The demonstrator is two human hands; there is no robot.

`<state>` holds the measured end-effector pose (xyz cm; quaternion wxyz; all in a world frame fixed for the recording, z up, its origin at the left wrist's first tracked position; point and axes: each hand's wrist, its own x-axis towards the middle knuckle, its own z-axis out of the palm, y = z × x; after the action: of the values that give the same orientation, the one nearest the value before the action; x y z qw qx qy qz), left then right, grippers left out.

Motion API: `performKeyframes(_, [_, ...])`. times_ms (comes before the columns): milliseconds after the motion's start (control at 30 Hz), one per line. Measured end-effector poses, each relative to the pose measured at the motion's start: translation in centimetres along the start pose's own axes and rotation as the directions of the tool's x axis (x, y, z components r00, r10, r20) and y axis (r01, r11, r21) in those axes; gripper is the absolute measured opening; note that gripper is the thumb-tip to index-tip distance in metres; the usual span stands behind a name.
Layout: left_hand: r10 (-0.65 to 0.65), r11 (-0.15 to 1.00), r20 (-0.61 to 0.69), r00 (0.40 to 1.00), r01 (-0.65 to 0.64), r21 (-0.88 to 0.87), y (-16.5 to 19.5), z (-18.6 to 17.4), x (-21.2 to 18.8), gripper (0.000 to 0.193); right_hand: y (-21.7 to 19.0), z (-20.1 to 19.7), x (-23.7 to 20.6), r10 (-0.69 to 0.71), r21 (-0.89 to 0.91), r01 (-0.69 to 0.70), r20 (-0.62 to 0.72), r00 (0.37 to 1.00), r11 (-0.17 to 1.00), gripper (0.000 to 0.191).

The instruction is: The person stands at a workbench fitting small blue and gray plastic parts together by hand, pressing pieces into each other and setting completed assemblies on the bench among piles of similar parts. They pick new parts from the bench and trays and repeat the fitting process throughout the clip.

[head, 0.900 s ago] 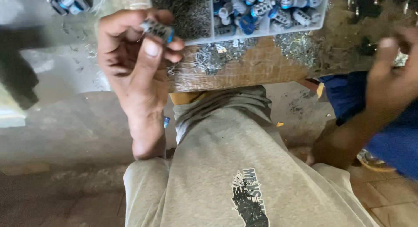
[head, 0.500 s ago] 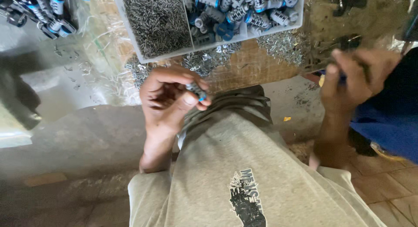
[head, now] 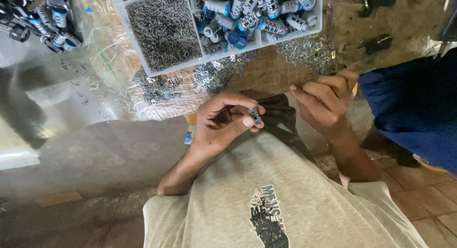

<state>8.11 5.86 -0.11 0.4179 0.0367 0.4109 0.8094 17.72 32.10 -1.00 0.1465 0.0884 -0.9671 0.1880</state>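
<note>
Both hands have drawn in toward the lap since the earlier pictures: the left hand (head: 223, 126), which was up at the edge of the white plastic compartment tray (head: 143, 62), now sits below that tray, just over the grey T-shirt (head: 285, 195), and the right hand (head: 326, 103), which was out to the side, has come in to the right of the left hand, below the tray's right corner

That left hand is curled half shut, thumb and fingertips pinching a small grey and blue cylindrical part (head: 255, 115) at its upper right; the part stands near the hand's own fingertips, well below the tray. The right hand is closed into a loose fist with fingers folded in; whether it has anything inside, I cannot tell, since the fingers hide the palm

My reading is that one part has been taken out of the stock and brought close for handling, with the second hand arriving to join it

In the tray, the left compartment holds a mass of fine dark metal pins (head: 164, 29), and the right compartment holds more grey and blue cylindrical parts (head: 252, 14). Below the tray lie loose heaps of small silver metal clips (head: 212, 76) on a clear plastic sheet (head: 109, 53)
</note>
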Motion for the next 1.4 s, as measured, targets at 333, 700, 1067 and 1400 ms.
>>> performKeyframes(333, [0.016, 0.999, -0.018, 1.000, -0.015, 0.044, -0.8, 0.0, -0.8, 0.026, -1.1, 0.0, 0.1, -0.025, -0.074, 0.026, 0.018, 1.000, 0.997, 0.027])
performKeyframes(700, [-0.034, 0.999, -0.006, 0.999, 0.034, 0.031, -0.6, -0.7, -1.8, 0.025, -6.6, 0.4, 5.1, 0.033, 0.527, 0.019, -0.089, 0.995, 0.850, 0.017])
performKeyframes(1067, [0.004, 0.996, -0.046, 0.999, 0.000, 0.086, -0.6, -0.1, -2.2, 0.025, -7.1, 2.4, 5.8, -0.170, 0.502, 0.315, -0.314, 0.934, 0.806, 0.034])
performKeyframes(1400, [0.059, 0.970, -0.040, 0.997, -0.048, 0.238, -0.1, 0.1, -1.9, 0.017, -4.6, -1.2, 1.1, 0.161, -0.034, -0.160, 0.056, 0.985, 0.987, 0.029])
